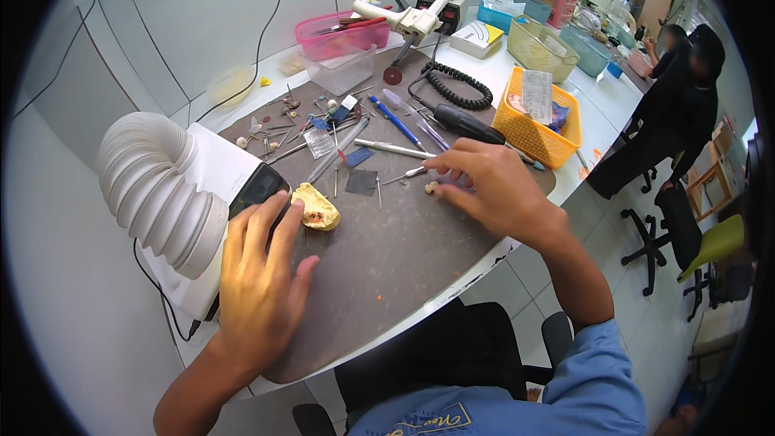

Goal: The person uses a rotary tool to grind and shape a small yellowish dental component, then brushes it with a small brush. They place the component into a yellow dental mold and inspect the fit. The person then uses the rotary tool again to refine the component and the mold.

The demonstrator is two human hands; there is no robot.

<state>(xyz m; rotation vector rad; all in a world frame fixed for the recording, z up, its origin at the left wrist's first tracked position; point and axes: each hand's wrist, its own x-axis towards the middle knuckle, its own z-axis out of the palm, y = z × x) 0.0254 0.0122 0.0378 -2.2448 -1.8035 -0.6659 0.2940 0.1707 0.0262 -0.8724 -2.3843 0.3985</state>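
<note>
My left hand [262, 274] is open, palm down, with its fingers stretched forward over the dark front of the dust extractor. Its fingertips come up against the left side of a yellow dental cast [316, 208], which has a reddish-brown patch on its near side. My right hand [496, 190] hovers at the right of the mat, thumb and fingers apart. A small tooth-coloured piece [431, 187] lies by its thumb. A slim metal instrument [404, 176] ends just under its fingertips; whether they touch it I cannot tell.
A white dust extractor with a ribbed hose [153, 186] stands at left. Burs, pens and small tools [395, 121] litter the mat. A corded black handpiece [468, 123] lies beside a yellow basket [537, 117]. A white dispensing gun [412, 20] rests behind. Two people [678, 105] stand far right.
</note>
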